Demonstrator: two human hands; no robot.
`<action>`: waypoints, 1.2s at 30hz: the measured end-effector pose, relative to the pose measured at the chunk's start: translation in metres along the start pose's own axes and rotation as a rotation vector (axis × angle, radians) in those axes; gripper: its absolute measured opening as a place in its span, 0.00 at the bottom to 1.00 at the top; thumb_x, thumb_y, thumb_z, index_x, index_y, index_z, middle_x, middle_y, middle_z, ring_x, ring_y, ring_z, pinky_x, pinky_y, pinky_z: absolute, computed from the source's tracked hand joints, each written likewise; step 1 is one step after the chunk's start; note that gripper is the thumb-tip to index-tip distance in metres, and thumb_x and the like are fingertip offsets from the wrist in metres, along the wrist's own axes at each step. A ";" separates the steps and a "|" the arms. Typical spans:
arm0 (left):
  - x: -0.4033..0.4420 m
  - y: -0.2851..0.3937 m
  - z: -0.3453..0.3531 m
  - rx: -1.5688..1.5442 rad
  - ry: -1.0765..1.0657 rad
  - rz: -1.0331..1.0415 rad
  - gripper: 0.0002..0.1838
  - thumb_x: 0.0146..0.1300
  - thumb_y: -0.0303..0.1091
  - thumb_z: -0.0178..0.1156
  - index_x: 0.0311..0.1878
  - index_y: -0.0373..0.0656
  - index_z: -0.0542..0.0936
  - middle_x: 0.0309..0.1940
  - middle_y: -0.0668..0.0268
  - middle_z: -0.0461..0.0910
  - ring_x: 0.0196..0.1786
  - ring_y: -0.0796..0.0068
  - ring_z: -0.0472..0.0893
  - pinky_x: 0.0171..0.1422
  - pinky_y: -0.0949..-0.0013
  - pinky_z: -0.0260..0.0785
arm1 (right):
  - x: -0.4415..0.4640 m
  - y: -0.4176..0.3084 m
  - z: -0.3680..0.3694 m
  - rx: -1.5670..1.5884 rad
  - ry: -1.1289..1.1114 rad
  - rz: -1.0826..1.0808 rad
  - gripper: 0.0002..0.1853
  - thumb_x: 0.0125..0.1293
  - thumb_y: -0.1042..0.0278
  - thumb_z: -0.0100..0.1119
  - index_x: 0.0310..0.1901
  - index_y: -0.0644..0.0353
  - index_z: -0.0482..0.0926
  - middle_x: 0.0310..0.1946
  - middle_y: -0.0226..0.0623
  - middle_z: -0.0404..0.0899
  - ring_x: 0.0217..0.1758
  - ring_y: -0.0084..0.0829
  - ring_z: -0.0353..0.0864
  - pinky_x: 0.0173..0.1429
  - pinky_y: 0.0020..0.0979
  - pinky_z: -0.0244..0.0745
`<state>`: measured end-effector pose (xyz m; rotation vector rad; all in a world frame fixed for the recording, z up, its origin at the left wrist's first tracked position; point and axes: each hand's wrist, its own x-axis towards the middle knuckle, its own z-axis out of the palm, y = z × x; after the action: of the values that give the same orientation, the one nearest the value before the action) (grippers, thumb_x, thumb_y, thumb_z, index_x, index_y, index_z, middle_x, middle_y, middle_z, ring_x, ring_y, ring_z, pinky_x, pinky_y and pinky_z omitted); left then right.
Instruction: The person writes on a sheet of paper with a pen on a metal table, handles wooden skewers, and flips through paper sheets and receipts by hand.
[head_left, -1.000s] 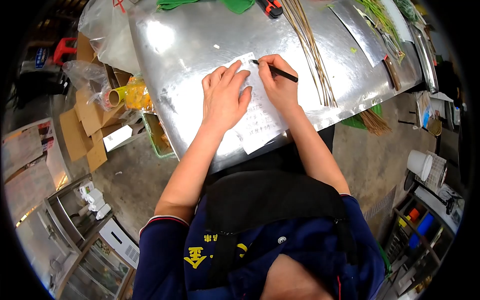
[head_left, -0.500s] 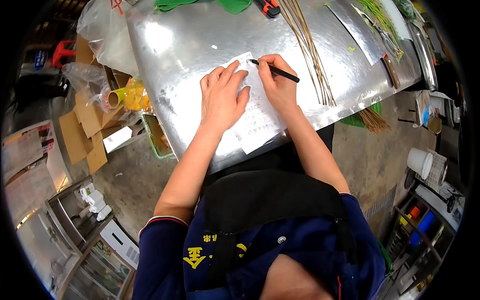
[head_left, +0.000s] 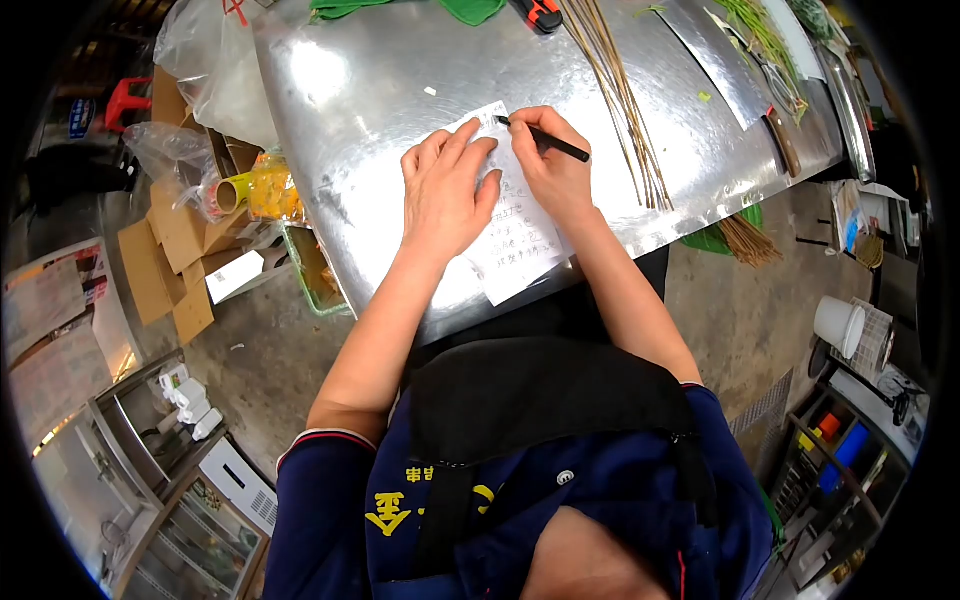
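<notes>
A white paper (head_left: 515,245) with several lines of handwriting lies on the metal table (head_left: 370,120), tilted and reaching past the near edge. My left hand (head_left: 447,195) rests flat with its fingers spread over the paper's left side. A black pen (head_left: 560,145) is pinched in my right hand (head_left: 553,170), its tip touching the sheet near the top. Part of the writing is hidden under both hands.
Long thin sticks (head_left: 625,110) lie right of my right hand. Beyond them are a wood-handled knife (head_left: 783,143), scissors (head_left: 778,80) and green stems. A red-black tool (head_left: 540,14) and green cloth (head_left: 470,8) lie at the far edge. Cardboard boxes (head_left: 165,240) stand left.
The pen and my right hand have shifted very slightly left at the top of the paper. My left hand stays nearly still.
</notes>
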<state>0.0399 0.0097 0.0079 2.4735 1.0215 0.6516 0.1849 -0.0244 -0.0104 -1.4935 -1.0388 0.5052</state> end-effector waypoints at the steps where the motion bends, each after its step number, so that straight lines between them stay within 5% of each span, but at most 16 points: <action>1: 0.000 0.000 0.000 0.000 -0.003 -0.002 0.18 0.58 0.36 0.60 0.52 0.43 0.79 0.62 0.61 0.73 0.61 0.59 0.68 0.68 0.58 0.51 | 0.000 -0.001 0.000 -0.016 0.000 -0.009 0.03 0.63 0.73 0.60 0.35 0.63 0.79 0.26 0.33 0.80 0.26 0.19 0.77 0.29 0.23 0.70; 10: 0.000 -0.002 0.002 -0.002 0.017 0.015 0.18 0.57 0.36 0.60 0.51 0.43 0.79 0.62 0.61 0.73 0.60 0.59 0.68 0.68 0.58 0.51 | 0.000 0.001 -0.003 -0.048 -0.021 0.011 0.04 0.63 0.72 0.59 0.33 0.64 0.79 0.26 0.33 0.80 0.27 0.19 0.77 0.31 0.23 0.71; 21: -0.002 -0.007 0.005 0.015 0.090 0.048 0.19 0.59 0.36 0.60 0.54 0.44 0.77 0.61 0.58 0.72 0.63 0.56 0.68 0.67 0.57 0.55 | 0.001 -0.028 -0.028 0.574 0.068 0.210 0.14 0.73 0.61 0.52 0.48 0.66 0.75 0.32 0.37 0.81 0.33 0.22 0.78 0.43 0.25 0.74; 28: -0.019 -0.016 -0.036 -0.113 0.433 -0.043 0.16 0.63 0.31 0.58 0.53 0.40 0.78 0.55 0.60 0.76 0.59 0.63 0.72 0.58 0.66 0.65 | -0.046 -0.069 -0.101 0.418 0.107 -0.014 0.08 0.70 0.68 0.55 0.42 0.65 0.76 0.31 0.35 0.79 0.32 0.20 0.77 0.38 0.22 0.73; 34: -0.079 -0.006 -0.044 -0.304 0.288 -0.393 0.07 0.61 0.29 0.60 0.41 0.39 0.80 0.41 0.60 0.76 0.49 0.61 0.74 0.56 0.63 0.66 | -0.098 -0.027 -0.111 0.049 0.076 -0.051 0.08 0.68 0.76 0.54 0.47 0.67 0.77 0.36 0.37 0.82 0.35 0.23 0.82 0.41 0.24 0.76; 36: -0.096 0.006 -0.029 -0.271 0.266 -0.298 0.07 0.62 0.28 0.59 0.41 0.37 0.79 0.41 0.62 0.75 0.45 0.70 0.73 0.51 0.71 0.67 | -0.103 -0.019 -0.101 0.030 0.013 -0.134 0.09 0.69 0.79 0.53 0.48 0.65 0.77 0.36 0.39 0.82 0.34 0.25 0.83 0.39 0.24 0.77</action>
<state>-0.0330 -0.0595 0.0087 1.9883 1.2730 0.9646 0.2071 -0.1670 0.0046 -1.3884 -1.1080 0.4142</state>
